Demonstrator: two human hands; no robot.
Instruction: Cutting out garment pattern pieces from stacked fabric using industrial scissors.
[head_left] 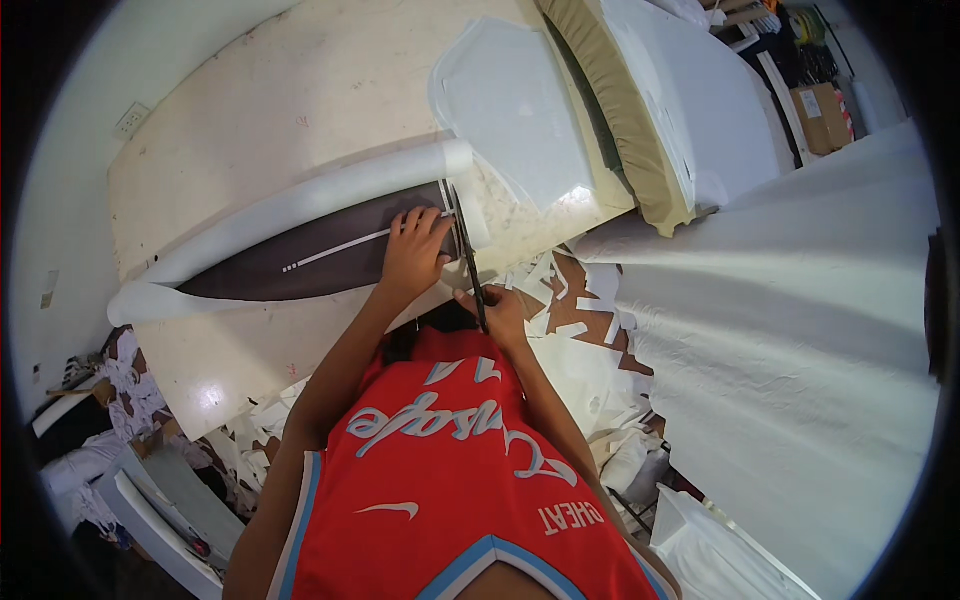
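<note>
On the table lies a partly rolled white sheet (300, 195) with a dark, pointed panel (330, 225) on it, marked by a pale stripe. My left hand (412, 258) is spread flat over the panel's right part, fingers apart, pressing on it. Gripped in my right hand (503, 315), at the table's near edge, is a long pair of dark scissors (468, 240). The blades run away from me along the panel's right end, across the white sheet. How far apart they are is hard to tell.
A flat white sheet (510, 95) lies farther back on the table (250, 90), beside a thick khaki fabric bundle (615, 110). White offcuts (575, 330) litter the floor below the right edge. A large white cloth (780, 290) spreads along the right.
</note>
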